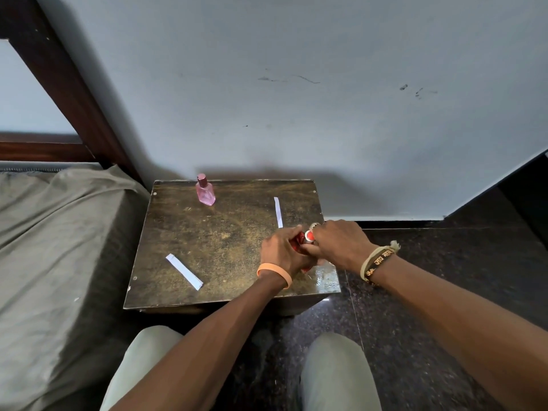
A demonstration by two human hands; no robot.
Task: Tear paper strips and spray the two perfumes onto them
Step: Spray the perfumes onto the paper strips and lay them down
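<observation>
A red perfume bottle [302, 239] stands near the right front of the small brown table [213, 232], mostly hidden by my hands. My left hand [281, 250] wraps its body. My right hand [338, 243] grips its silver and red top [309, 237]. A pink perfume bottle [204, 191] with its cap on stands upright at the table's far left. One white paper strip [184, 272] lies at the front left. A second white strip [278, 212] lies at the far right, just beyond my hands.
A bed with a grey-green sheet [59, 247] borders the table on the left, with a dark wooden frame [68, 93] behind it. A pale wall [296, 99] rises behind the table. Dark polished floor [430, 277] lies to the right. My knees [335, 372] are below the table's front edge.
</observation>
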